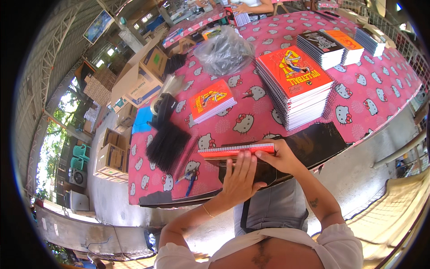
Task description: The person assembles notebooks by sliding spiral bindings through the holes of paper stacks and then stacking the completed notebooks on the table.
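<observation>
In the head view, the notebook [215, 152] stands edge-on over the table's near edge, its coil line facing up. The right hand [280, 157] grips its right end, thumb on the near side. The left hand [242, 175] is flat, fingers straight and thumb spread away, fingertips laid against the near side without grasping. The best handling here is probably a firm right grip with light, even left-hand pressure, keeping the coil unbent and the pages flush.

Just beyond the left end lie black coils [168, 145], the likeliest snag; a blue pen [191, 184] lies nearer the person. A small notebook [212, 101] lies flat farther back, and a tall red-topped stack [295, 89] limits room at the far right. A plastic bag [225, 51] sits beyond, well apart.
</observation>
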The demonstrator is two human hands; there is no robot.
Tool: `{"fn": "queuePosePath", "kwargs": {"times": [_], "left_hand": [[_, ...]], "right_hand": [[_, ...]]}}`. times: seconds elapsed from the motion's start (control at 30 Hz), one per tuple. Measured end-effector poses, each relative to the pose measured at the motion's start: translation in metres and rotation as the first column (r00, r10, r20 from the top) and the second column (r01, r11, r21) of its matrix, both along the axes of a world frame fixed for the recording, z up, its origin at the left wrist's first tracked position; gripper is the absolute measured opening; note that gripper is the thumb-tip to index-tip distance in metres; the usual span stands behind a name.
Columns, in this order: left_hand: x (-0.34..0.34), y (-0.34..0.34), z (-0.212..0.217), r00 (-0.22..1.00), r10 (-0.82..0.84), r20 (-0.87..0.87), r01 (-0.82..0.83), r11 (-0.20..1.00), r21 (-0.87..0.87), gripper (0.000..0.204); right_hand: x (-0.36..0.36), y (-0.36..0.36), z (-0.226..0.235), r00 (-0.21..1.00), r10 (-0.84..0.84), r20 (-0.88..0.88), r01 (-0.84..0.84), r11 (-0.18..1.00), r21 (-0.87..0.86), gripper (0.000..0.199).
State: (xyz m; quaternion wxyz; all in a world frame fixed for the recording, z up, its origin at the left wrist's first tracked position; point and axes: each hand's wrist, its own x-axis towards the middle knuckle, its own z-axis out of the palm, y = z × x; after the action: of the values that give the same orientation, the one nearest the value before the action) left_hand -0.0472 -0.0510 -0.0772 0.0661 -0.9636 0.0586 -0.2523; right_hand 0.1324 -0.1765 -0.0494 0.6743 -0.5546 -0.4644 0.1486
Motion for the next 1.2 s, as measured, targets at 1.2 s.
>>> {"fn": "queuePosePath", "kwargs": {"times": [1.2], "left_hand": [[0.062,0.018,0.103,0.985,-0.114,0.129,0.156,0.905,-0.396,0.018]], "right_hand": [[0.026,-0.033,0.057,0.985,0.127,0.113,-0.109,0.982,-0.154,0.026]]}}
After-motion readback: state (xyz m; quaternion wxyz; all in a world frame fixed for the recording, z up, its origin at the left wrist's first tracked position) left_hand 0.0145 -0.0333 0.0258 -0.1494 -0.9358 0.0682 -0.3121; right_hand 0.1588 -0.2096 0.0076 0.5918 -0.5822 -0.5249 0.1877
